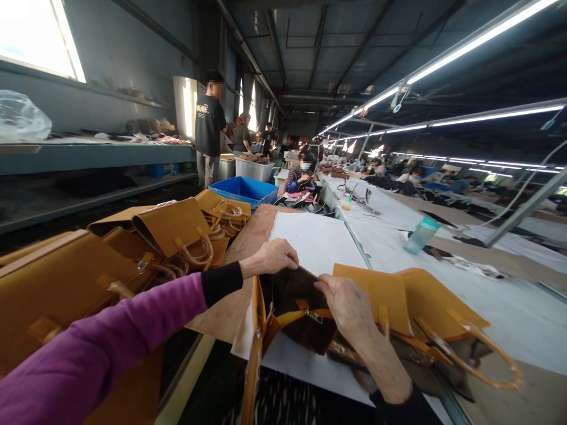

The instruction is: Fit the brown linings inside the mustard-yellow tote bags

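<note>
A mustard-yellow handbag stands gaping in front of me on a white sheet, its dark lining showing and one handle hanging toward me. My left hand is closed in a pinch on the far upper edge of this handbag. Close by on the right, my right hand pinches the same edge between thumb and fingers. The edge runs as a thin dark line between both hands. Beside my right forearm lie more yellow handbags, with a wrapped loop handle.
Several yellow handbags are piled at my left. Beyond them sits a blue bin. A teal bottle and a small glue bottle stand on the long table. A standing person and other workers are farther back.
</note>
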Tool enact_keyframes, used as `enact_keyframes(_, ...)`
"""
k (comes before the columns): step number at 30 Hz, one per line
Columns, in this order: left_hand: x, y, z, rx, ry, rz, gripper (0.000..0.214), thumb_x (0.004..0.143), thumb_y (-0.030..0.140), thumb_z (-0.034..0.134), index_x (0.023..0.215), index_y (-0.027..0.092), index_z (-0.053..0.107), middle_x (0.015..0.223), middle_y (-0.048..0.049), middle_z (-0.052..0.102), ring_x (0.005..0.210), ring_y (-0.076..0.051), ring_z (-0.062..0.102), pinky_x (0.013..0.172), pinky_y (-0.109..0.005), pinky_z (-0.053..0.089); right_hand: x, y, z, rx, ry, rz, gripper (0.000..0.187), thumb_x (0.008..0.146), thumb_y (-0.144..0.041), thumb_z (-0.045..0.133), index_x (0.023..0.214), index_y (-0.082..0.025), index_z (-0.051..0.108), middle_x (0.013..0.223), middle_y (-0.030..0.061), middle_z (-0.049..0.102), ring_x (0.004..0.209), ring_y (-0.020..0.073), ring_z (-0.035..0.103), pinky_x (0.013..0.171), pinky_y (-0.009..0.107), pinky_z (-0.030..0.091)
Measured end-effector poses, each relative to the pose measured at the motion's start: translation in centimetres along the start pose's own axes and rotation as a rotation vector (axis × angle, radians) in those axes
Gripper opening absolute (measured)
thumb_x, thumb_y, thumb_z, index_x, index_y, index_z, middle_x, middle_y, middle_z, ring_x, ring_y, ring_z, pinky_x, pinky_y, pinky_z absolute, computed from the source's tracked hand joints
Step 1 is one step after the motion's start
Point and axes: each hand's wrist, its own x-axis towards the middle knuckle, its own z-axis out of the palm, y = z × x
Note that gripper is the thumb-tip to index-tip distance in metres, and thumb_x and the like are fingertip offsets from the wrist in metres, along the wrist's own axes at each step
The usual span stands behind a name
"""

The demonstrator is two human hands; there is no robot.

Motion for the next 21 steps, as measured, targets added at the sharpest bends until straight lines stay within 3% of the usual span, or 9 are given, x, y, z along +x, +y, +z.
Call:
enact_keyframes(9, -0.1, 0.0, -0.1, -0.007, -0.008, 0.001, 0.019, 0.07, 0.023, 0.06, 0.084, 0.02, 0.073, 0.071, 0.0027, 0.068, 0.066, -0.013, 0.056, 0.058, -0.019, 0.038, 3.6, -2.4, 0.9, 0.103, -0.08, -0.081, 0.024, 0.085, -0.029, 0.045, 0.088, -0.022, 0.068, 0.086, 0.0081, 0.07, 0.086, 0.0206, 0.062, 0.064, 0.026, 0.035)
enact_keyframes(14, -0.6, 0.5, -0.5, -0.002, -0.017, 0.021, 0.021, 0.072, 0.024, 0.059, 0.089, 0.02, 0.071, 0.079, 0.0003, 0.069, 0.074, -0.016, 0.059, 0.064, -0.021, 0.042, 3.6, -3.0, 0.8, 0.111, -0.07, -0.071, 0.027, 0.086, -0.026, 0.04, 0.089, -0.022, 0.067, 0.087, 0.0085, 0.07, 0.088, 0.0197, 0.062, 0.065, 0.025, 0.035)
enact_keyframes(18, -2.4, 2.4, -1.3, 0.158, 0.091, 0.064, 0.057, 0.064, 0.027, 0.07, 0.118, 0.017, 0.055, 0.107, -0.0089, 0.063, 0.099, -0.027, 0.055, 0.083, -0.033, 0.043, 2.7, -2.0, -0.3, 0.099, -0.055, -0.045, 0.029, 0.086, -0.028, 0.039, 0.078, -0.02, 0.065, 0.075, 0.007, 0.068, 0.076, 0.0183, 0.061, 0.061, 0.026, 0.034)
enact_keyframes(21, -4.2, 3.7, -1.3, 0.214, 0.131, -0.022, 0.084, 0.057, 0.032, 0.075, 0.131, 0.016, 0.038, 0.119, -0.0143, 0.055, 0.111, -0.034, 0.047, 0.092, -0.042, 0.039, 1.8, -0.8, -0.9, 0.119, -0.053, -0.06, 0.029, 0.085, -0.027, 0.039, 0.067, -0.019, 0.061, 0.071, 0.0065, 0.067, 0.071, 0.0177, 0.06, 0.059, 0.026, 0.033)
